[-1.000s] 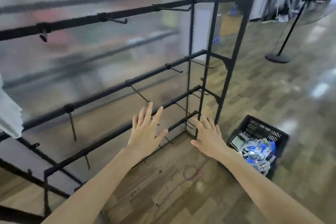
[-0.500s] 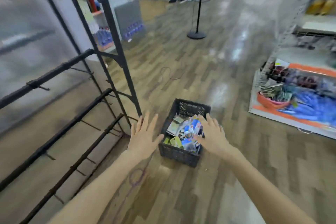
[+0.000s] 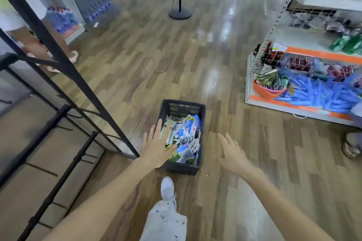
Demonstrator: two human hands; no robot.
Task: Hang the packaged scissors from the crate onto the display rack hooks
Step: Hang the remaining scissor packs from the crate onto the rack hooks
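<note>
Black crate (image 3: 181,167) sits on the wood floor, heaped with scissor packs (image 3: 186,137). Left hand (image 3: 156,147) hovers over its near-left corner, fingers spread flat, holding nothing. Right hand (image 3: 232,155) hangs empty right of the crate. Rack (image 3: 64,60) stands left.

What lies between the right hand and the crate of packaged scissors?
Only bare wood floor separates the right hand from the crate in the head view; the left hand overlaps its near-left rim.
</note>
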